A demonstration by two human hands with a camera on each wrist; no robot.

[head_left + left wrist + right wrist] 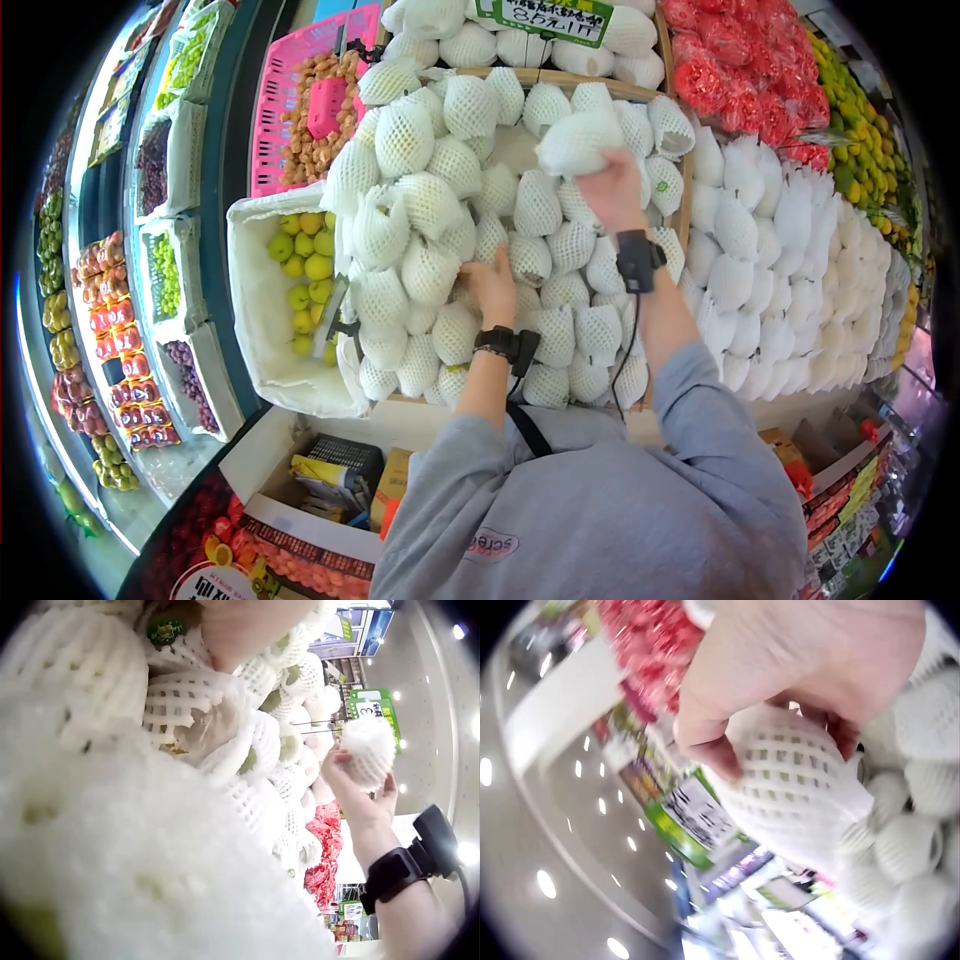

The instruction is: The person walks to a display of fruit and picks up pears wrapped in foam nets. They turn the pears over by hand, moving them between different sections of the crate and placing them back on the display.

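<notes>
My right hand [608, 190] grips a fruit in a white foam net [580, 140] and holds it above the back of the display. Greenish skin shows through the holes of this net [795, 776] in the right wrist view, with the thumb and fingers around its upper end. My left hand [490, 285] rests among the netted fruits [430, 270] in the middle of the pile, fingers extended, thumb side to the left. Only part of the left hand [251, 630] shows at the top of the left wrist view, beside a torn foam net [199, 720].
A white-lined crate [270, 370] of yellow-green fruit stands at the left, with a pink basket [270, 130] behind it. Red-wrapped fruit [730, 70] and more white-wrapped fruit [770, 260] lie to the right. A green price sign [550, 18] stands at the back.
</notes>
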